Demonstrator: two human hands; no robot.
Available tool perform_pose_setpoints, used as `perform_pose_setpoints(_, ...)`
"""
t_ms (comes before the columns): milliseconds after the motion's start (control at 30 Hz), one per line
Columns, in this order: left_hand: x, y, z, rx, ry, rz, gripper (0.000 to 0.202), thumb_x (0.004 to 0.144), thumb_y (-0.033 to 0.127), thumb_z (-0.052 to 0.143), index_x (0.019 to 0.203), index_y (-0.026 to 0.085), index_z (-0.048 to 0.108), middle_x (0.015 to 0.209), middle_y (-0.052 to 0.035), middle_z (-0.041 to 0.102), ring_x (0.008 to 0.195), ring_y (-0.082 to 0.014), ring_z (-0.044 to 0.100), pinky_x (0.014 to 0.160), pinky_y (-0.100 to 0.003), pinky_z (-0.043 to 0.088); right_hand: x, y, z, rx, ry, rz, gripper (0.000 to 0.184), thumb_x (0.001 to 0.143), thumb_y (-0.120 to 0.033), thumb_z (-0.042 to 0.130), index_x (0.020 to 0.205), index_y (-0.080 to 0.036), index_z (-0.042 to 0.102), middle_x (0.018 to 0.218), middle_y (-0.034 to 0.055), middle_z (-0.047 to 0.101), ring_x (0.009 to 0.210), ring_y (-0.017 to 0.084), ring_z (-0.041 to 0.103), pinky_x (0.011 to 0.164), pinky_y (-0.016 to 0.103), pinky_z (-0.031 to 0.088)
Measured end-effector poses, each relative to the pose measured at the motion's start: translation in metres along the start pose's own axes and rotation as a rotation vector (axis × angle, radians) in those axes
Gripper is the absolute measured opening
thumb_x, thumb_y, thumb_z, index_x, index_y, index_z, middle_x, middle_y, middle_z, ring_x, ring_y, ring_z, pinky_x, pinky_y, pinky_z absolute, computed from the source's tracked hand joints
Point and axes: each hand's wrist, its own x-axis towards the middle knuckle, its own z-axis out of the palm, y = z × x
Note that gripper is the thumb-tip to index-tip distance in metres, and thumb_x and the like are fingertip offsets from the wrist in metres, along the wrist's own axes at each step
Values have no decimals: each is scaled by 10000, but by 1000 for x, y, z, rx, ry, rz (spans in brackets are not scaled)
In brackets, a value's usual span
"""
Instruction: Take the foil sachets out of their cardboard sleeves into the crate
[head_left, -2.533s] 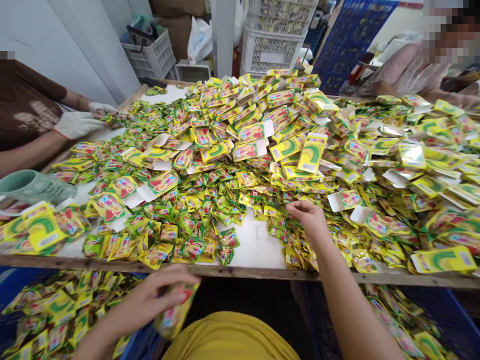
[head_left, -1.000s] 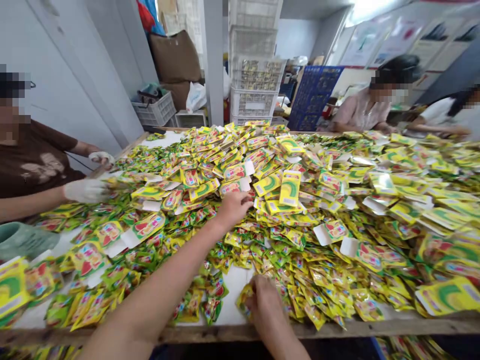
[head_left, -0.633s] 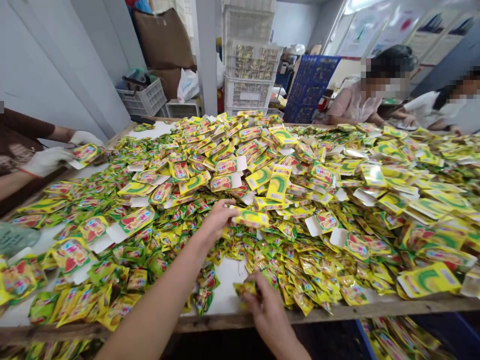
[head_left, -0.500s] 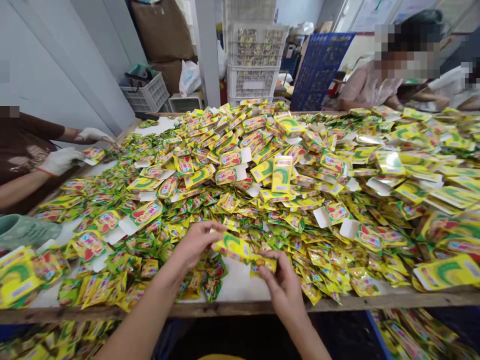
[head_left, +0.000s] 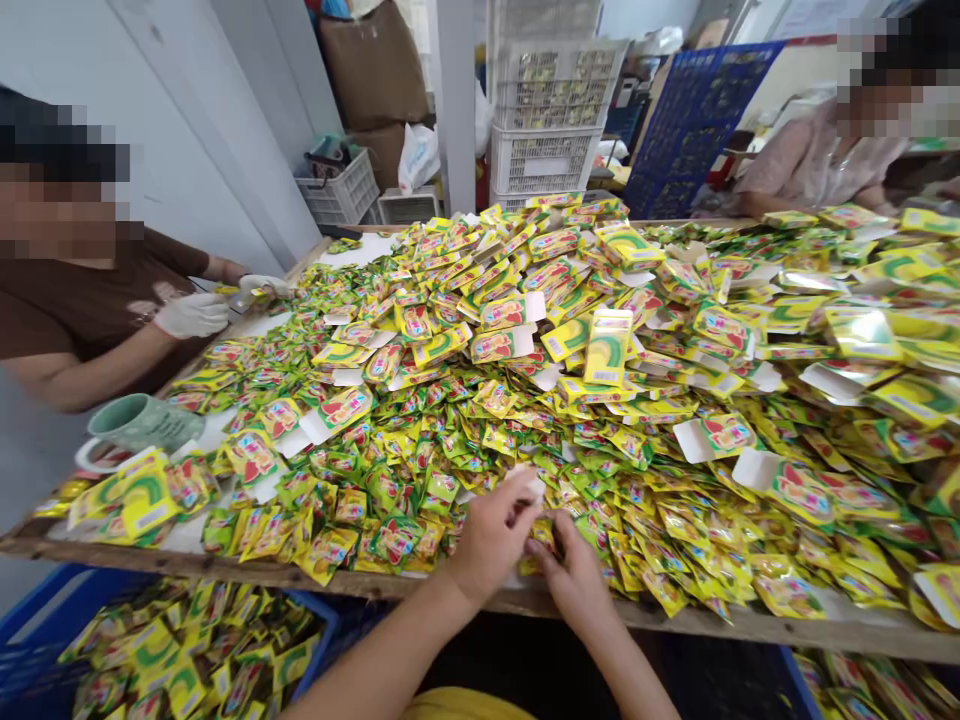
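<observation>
My left hand (head_left: 491, 535) is closed around a small carton (head_left: 531, 488); only its white end shows past the fingers, and the rest is hidden. Close beside it, my right hand (head_left: 574, 575) has its thumb and fingers pinched on a small yellow sachet (head_left: 546, 538), mostly covered by the fingers. Both hands are low over the table's front edge. Around them lie loose yellow and green sachets (head_left: 397, 540). Behind is a heap of yellow cartons with fruit pictures, one standing upright (head_left: 607, 350), several with white flaps open.
A green mug (head_left: 150, 425) stands at the left. Under the wooden table edge (head_left: 360, 592) is a blue crate (head_left: 319, 640) with cartons. A co-worker's gloved hand (head_left: 191, 316) is at the far left; another person (head_left: 817, 165) sits across. White crates (head_left: 547, 160) are stacked behind.
The view has swung left, bringing in the mug and the blue crate. My hands have come closer together, and the carton has turned so its white end shows instead of its yellow side.
</observation>
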Motion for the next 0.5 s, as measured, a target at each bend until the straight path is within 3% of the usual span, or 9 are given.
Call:
perform_pose_setpoints(67, -4, -10, 8, 203, 8, 199, 434, 834, 160, 584, 1253, 257, 530, 1147, -82, 648, 1040, -231, 605, 937, -405, 474, -1, 2, 1, -51, 55, 15, 198, 776, -314, 556, 928, -187, 561, 750, 34, 653, 662, 214, 598, 600, 302, 471)
perform_pose_setpoints(100, -4, -15, 9, 281, 57, 220, 496, 821, 185, 611, 1297, 245, 488, 1219, -105, 598, 1129, -261, 549, 989, -441, 430, -2, 4, 2, -70, 73, 28, 209, 777, -335, 558, 926, -187, 560, 718, 30, 648, 630, 213, 591, 577, 301, 463)
perform_pose_setpoints(200, -1, -25, 6, 473, 219, 66, 805, 686, 301, 758, 1377, 181, 362, 1211, -146, 539, 1137, -325, 493, 970, -500, 410, -3, 6, -3, -105, 137, 51, 251, 778, -381, 587, 945, -194, 564, 707, 28, 650, 629, 216, 595, 584, 305, 460)
perform_pose_setpoints(267, -1, -27, 4, 600, 175, -6, 899, 639, 334, 785, 1394, 165, 327, 1136, -129, 553, 1082, -333, 501, 936, -503, 417, 1, -1, -9, -64, 265, 46, 275, 795, -399, 592, 978, -195, 562, 760, 35, 653, 669, 210, 604, 619, 305, 472)
perform_pose_setpoints(367, -4, -28, 6, 700, 79, -6, 881, 691, 281, 736, 1428, 162, 268, 1085, -118, 566, 1053, -316, 513, 925, -473, 421, 16, -21, -13, 60, 483, -52, 299, 820, -394, 594, 1033, -190, 544, 868, 51, 645, 753, 197, 615, 675, 299, 491)
perform_pose_setpoints(500, -10, -30, 11, 587, 25, 111, 865, 791, 220, 622, 1478, 169, 100, 1222, -150, 535, 1129, -280, 512, 969, -422, 415, 40, -41, -3, -41, 432, -272, 189, 863, -308, 538, 1011, -193, 557, 914, 61, 643, 811, 197, 608, 742, 321, 487)
